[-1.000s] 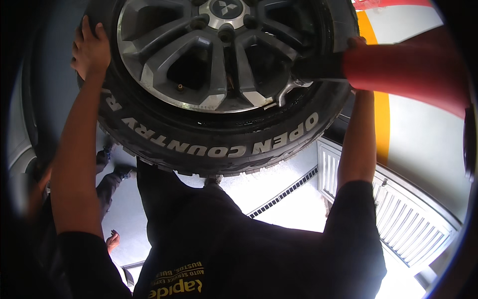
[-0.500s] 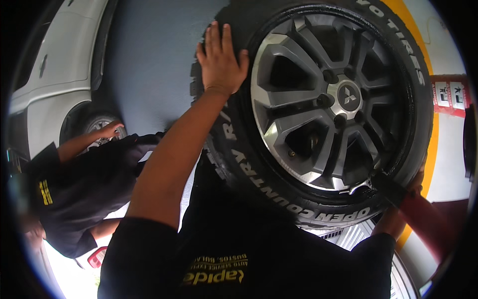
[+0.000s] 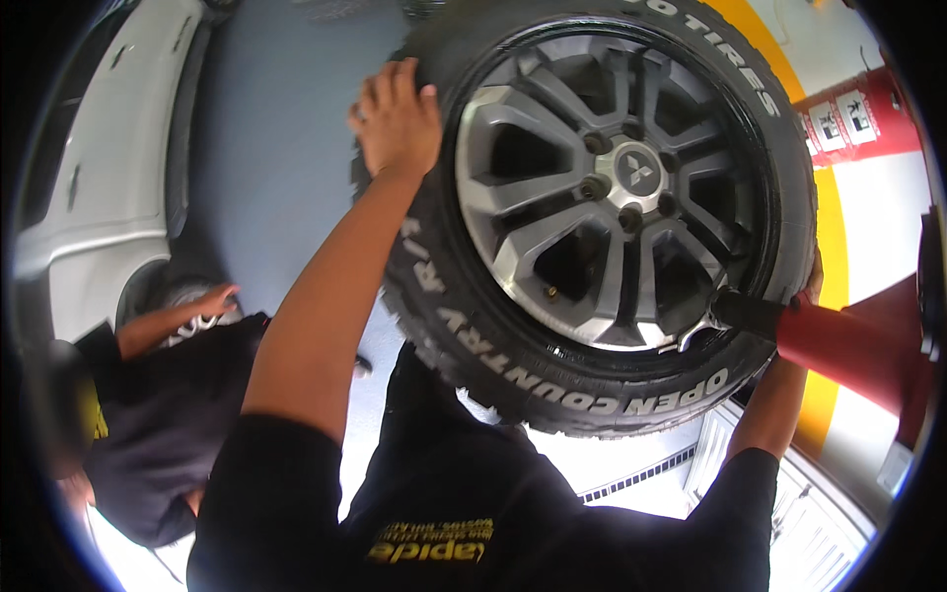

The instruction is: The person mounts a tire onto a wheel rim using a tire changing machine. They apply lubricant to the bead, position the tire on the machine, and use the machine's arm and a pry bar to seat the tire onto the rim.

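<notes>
A large wheel with a black tyre (image 3: 612, 400) and grey, silver-edged spokes (image 3: 617, 281) fills the middle and right of the head view. My left hand (image 3: 400, 118) rests on the tyre's upper left, fingers apart and lying over the tread edge. At the far right side my right arm reaches behind the tyre. Only a little of my right hand (image 3: 814, 274) shows at the tread, its fingers hidden. A shiny metal hook-shaped tool head (image 3: 698, 326) on a black holder (image 3: 747, 314) meets the rim's lower right.
A red machine arm (image 3: 838, 335) carries the tool head from the right. Behind stands a red part with white labels (image 3: 848, 120). On the left, a co-worker in a black shirt (image 3: 187, 414) is beside a white vehicle (image 3: 109, 187). A yellow band (image 3: 834, 237) borders the wheel's right.
The wheel and my left hand now appear farther left and a little lower or higher as the view shifts. My left fingers are closer together. The red arm shows more fully.
</notes>
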`<control>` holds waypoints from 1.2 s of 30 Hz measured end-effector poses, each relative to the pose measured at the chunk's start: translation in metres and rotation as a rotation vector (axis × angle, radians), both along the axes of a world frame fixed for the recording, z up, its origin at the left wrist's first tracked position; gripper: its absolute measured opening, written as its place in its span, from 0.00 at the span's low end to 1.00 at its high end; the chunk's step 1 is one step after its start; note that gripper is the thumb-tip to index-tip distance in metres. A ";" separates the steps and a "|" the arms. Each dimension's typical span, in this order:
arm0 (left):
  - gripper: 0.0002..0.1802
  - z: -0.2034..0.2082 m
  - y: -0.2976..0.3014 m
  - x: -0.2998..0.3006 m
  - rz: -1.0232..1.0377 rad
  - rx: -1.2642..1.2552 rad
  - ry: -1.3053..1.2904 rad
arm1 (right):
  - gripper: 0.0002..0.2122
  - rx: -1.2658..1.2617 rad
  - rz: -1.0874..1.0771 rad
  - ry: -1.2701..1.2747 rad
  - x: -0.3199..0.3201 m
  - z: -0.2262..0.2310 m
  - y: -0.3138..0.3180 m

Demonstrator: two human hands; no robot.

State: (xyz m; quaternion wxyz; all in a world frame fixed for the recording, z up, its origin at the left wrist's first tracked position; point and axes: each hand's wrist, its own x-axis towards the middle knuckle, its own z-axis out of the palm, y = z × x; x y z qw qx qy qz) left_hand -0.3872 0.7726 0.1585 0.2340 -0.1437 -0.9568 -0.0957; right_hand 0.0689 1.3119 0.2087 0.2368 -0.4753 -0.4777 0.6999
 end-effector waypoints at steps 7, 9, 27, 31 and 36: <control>0.31 -0.034 -0.002 -0.007 -0.059 -0.014 0.044 | 0.32 0.084 0.091 -0.078 0.049 -0.014 0.041; 0.31 -0.017 0.007 -0.003 -0.099 0.009 -0.006 | 0.31 0.110 0.081 -0.068 0.041 -0.023 0.015; 0.34 -0.030 -0.028 -0.038 -0.192 0.061 0.062 | 0.16 1.009 0.197 -0.132 0.113 0.145 -0.277; 0.35 -0.033 -0.024 -0.039 -0.237 0.044 0.080 | 0.12 1.291 -0.159 -0.428 0.098 0.033 -0.310; 0.32 -0.035 -0.021 -0.023 -0.301 -0.101 0.169 | 0.15 1.372 -0.072 -0.516 0.040 -0.040 -0.326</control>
